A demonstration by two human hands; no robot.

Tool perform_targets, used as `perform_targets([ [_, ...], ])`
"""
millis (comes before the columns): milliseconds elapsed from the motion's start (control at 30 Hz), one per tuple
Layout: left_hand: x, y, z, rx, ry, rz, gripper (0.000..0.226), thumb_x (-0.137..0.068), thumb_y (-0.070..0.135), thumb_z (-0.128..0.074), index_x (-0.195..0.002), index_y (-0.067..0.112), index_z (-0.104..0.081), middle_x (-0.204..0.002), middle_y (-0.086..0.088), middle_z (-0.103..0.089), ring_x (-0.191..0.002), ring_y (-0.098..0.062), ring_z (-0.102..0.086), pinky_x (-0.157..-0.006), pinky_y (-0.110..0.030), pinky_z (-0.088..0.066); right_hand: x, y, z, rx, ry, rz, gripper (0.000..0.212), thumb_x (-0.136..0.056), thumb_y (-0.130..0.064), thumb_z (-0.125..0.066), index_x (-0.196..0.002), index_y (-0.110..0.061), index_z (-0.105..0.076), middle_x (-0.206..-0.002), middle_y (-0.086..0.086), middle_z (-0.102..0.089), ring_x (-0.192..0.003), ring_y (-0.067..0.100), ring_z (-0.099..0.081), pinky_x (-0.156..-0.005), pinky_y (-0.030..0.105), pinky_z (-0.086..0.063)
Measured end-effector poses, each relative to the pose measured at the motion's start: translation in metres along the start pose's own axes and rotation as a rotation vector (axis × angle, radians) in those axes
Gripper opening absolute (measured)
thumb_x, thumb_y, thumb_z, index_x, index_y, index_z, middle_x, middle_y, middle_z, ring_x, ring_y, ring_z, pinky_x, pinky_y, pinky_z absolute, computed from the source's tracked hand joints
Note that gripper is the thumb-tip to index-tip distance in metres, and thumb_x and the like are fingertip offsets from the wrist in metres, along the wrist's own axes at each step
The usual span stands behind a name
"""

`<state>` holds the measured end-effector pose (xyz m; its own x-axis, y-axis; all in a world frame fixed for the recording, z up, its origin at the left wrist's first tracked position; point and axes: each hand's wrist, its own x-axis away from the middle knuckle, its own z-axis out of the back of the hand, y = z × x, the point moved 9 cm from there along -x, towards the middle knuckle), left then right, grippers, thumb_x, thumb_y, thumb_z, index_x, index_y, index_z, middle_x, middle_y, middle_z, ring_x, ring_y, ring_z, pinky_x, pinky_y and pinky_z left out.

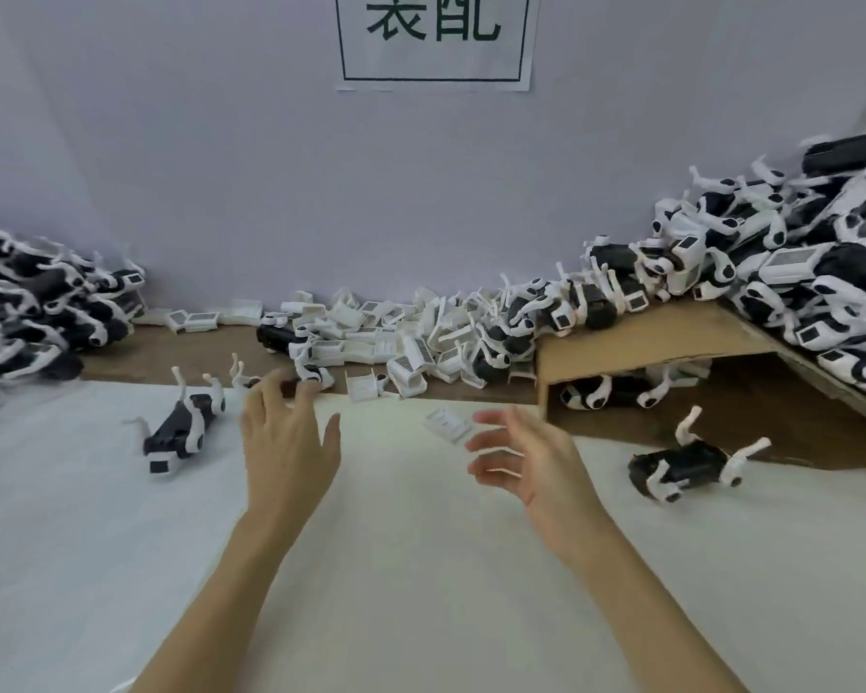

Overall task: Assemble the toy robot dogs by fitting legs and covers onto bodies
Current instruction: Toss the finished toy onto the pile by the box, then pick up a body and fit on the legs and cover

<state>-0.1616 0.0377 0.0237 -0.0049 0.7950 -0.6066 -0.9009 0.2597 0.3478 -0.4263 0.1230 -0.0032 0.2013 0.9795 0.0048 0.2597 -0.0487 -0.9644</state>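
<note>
My left hand [288, 442] hovers over the white sheet with fingers spread, empty, its fingertips near a black-and-white dog part [311, 375] at the sheet's far edge. My right hand [526, 457] is also open and empty, fingers pointing left, just right of a loose white cover [448, 423]. One toy dog [181, 430] lies on its back left of my left hand, legs up. Another dog [683, 467] lies to the right by the cardboard. A heap of white covers [396, 337] sits behind both hands.
Piles of black-and-white dogs rise at the far left [31, 312] and on a tilted cardboard sheet [671, 337] at the right, with more dogs under it. A wall with a printed sign [433, 37] closes the back. The white sheet [421, 567] covers the near table.
</note>
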Motion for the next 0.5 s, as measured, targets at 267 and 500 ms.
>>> perform_targets([
  [267,-0.001,-0.103,-0.001,-0.360,-0.215,0.459,0.059,-0.102,0.041,-0.063,-0.150,0.012,-0.046,-0.163,-0.019,-0.020,-0.151,-0.048,-0.019,-0.113,-0.070,-0.030,0.001,0.037,-0.010,0.008,0.016,-0.098,0.042,-0.110,-0.031,-0.049,-0.092,-0.011,-0.081,-0.079,0.013,-0.070,-0.065,0.023,-0.064,-0.063,0.031,-0.052],
  [500,-0.009,-0.097,0.001,-0.216,-0.134,0.368,0.052,-0.092,-0.008,-0.060,-0.142,0.005,-0.060,-0.142,-0.020,-0.045,-0.126,-0.044,-0.040,-0.095,-0.053,-0.039,0.001,0.038,-0.008,-0.015,0.026,-0.103,0.039,-0.109,-0.029,-0.051,-0.095,-0.008,-0.080,-0.078,0.013,-0.069,-0.063,0.021,-0.062,-0.066,0.032,-0.049],
])
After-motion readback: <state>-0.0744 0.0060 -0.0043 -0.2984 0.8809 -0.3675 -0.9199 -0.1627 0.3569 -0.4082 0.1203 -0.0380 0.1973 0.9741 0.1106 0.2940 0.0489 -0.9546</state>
